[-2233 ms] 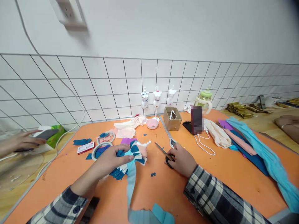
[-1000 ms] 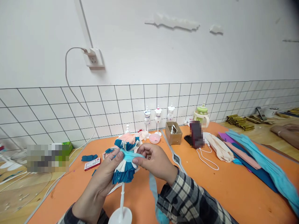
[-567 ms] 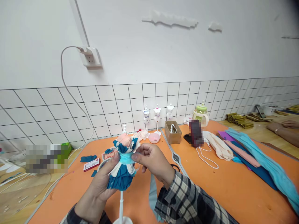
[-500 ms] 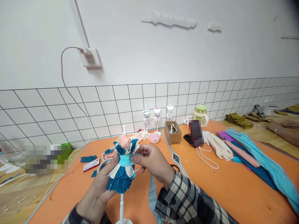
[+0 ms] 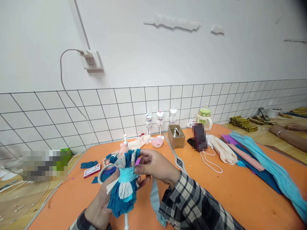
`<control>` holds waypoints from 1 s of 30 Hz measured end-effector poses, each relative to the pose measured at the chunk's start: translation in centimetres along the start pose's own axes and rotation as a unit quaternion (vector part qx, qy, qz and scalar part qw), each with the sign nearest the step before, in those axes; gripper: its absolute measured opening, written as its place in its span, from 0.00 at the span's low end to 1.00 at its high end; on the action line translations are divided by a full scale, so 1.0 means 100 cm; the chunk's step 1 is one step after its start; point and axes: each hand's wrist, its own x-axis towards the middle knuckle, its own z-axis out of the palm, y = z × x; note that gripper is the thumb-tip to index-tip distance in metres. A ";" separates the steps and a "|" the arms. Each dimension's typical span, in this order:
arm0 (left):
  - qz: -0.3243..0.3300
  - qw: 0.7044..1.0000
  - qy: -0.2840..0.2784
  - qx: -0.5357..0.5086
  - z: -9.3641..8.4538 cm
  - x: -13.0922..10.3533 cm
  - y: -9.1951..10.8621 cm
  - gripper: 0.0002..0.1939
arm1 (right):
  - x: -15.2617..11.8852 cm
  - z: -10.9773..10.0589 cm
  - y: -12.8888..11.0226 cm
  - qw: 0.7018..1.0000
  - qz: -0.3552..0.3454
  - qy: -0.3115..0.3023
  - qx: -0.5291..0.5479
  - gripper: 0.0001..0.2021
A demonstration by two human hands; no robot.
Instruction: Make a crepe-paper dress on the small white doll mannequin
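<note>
A miniature dress form (image 5: pixel 125 138) stands tilted on a white pole in front of me. It wears a small crepe-paper dress (image 5: pixel 122 199) with a dark-blue ruffled skirt, cream and blue pieces and a light-blue waistband (image 5: pixel 127 174). My left hand (image 5: pixel 102 199) is closed around the form from behind and the left; its fingertips show past the right side. My right hand (image 5: pixel 159 167) pinches the waistband's right edge between thumb and fingers. A purple scrap (image 5: pixel 138 161) shows beside the right fingertips. Below that hand hangs a pale blue strip (image 5: pixel 155 199).
Behind are a roll of tape (image 5: pixel 102 174), a red-white box (image 5: pixel 92 171), a pink bowl (image 5: pixel 157 142), small dress forms (image 5: pixel 160 118) and a cardboard box (image 5: pixel 176 137). Crepe-paper sheets (image 5: pixel 263 163), a bottle (image 5: pixel 204 118) and another person's arm (image 5: pixel 283 134) are to the right.
The dress form has turned and tilted, with its skirt lower and nearer me. A purple scrap now shows at my right fingertips. Left fingertips now show behind the waist.
</note>
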 end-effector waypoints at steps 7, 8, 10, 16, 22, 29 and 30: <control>-0.115 0.993 -0.028 -0.020 0.001 0.001 0.008 0.24 | 0.000 -0.008 0.004 0.999 0.015 -0.024 -0.026 0.21; -0.115 0.993 -0.036 -0.014 -0.001 0.002 0.009 0.24 | 0.000 -0.008 0.004 0.999 0.012 -0.021 -0.022 0.21; -0.118 0.992 -0.052 -0.002 -0.005 0.003 0.013 0.24 | 0.001 -0.007 0.005 1.000 0.004 -0.019 -0.013 0.21; -0.076 0.995 -0.044 0.046 -0.012 0.004 0.024 0.19 | 0.000 -0.001 0.004 1.000 -0.009 -0.002 -0.025 0.24; 0.088 0.992 0.038 0.085 -0.019 0.009 0.037 0.18 | 0.003 -0.001 0.006 0.989 -0.046 0.118 -0.072 0.22; 0.283 0.921 0.163 0.212 -0.006 -0.009 0.034 0.15 | 0.005 0.007 0.014 0.963 -0.070 0.190 -0.176 0.16; 0.279 0.915 0.176 0.231 -0.005 -0.011 0.034 0.15 | 0.005 0.009 0.014 0.962 -0.076 0.190 -0.182 0.16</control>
